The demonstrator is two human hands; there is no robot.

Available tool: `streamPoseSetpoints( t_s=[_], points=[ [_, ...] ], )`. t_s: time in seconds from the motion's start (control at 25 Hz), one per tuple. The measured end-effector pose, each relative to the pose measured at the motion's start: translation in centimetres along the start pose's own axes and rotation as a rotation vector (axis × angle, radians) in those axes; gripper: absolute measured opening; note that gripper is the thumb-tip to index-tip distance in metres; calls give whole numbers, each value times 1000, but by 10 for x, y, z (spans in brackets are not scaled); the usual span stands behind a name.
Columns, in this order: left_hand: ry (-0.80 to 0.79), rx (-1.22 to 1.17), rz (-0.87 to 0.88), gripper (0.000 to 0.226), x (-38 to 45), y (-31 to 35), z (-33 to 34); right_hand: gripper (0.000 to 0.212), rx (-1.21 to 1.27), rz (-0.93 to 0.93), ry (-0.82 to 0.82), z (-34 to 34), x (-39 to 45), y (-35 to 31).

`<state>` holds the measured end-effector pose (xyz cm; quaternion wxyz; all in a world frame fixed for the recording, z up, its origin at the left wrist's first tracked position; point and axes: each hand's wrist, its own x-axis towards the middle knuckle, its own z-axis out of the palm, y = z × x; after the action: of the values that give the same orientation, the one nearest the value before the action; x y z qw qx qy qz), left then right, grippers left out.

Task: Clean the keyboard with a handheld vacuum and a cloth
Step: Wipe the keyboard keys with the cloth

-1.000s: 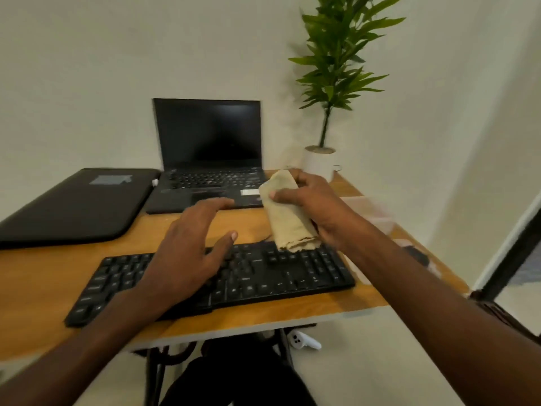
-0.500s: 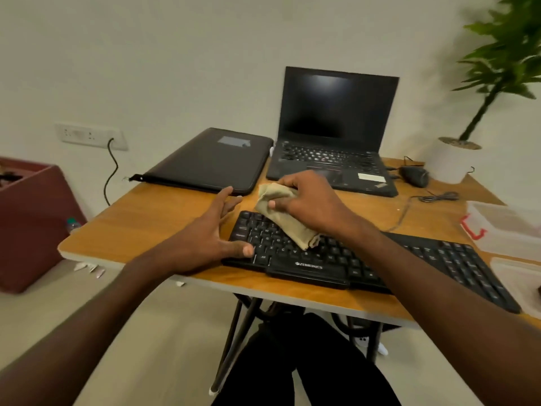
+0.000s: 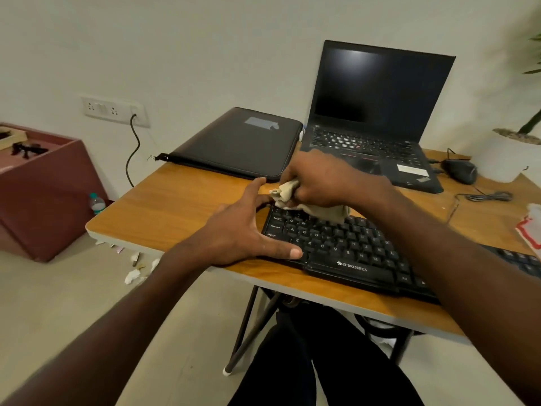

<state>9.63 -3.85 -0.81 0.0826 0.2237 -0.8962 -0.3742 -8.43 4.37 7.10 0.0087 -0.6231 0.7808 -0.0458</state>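
Note:
A black keyboard [image 3: 345, 247] lies along the front of the wooden desk [image 3: 181, 206]. My right hand [image 3: 325, 180] is closed around a beige cloth [image 3: 288, 193] and presses it on the keyboard's top-left corner. My left hand [image 3: 243, 232] braces the keyboard's left end, fingers spread along its side and thumb on the front-left corner. No handheld vacuum is visible.
Behind the keyboard stand an open black laptop [image 3: 377, 112] and a flat black sleeve [image 3: 243, 145]. A mouse [image 3: 459, 170] with a coiled cable and a white plant pot [image 3: 503, 159] are at the right. A maroon box [image 3: 44, 189] and paper scraps [image 3: 134, 271] are on the floor at left.
My right hand has carried the cloth leftward to the keyboard's top-left corner. My left hand has shifted from over the keys to its left end. My view has swung left.

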Motion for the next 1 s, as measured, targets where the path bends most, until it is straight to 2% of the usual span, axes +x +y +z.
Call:
streamPoseSetpoints(
  t_s=[0.08, 0.16, 0.28, 0.48, 0.64, 0.8, 1.0],
  points=[
    [0, -12, 21, 150, 0, 1, -1, 26, -93, -22, 80, 1, 1, -9],
    [-15, -19, 7, 153, 0, 0, 0, 26, -25, -11, 114, 9, 0, -15],
    [-42, -17, -53, 160, 0, 0, -2, 21, 144, 18, 68, 12, -9, -9],
    [-97, -69, -40, 162, -1, 5, -6, 25, 136, 37, 125, 7, -25, -1],
    [-67, -77, -42, 161, 0, 4, -6, 29, 143, 9, 185, 17, -31, -10],
    [-79, -62, -11, 157, 1, 2, -6, 30, 104, 40, 112, 12, -29, -8],
    [-120, 5, 7, 169, 1, -2, -7, 25, 126, 78, 241, 27, -25, -16]
  ],
)
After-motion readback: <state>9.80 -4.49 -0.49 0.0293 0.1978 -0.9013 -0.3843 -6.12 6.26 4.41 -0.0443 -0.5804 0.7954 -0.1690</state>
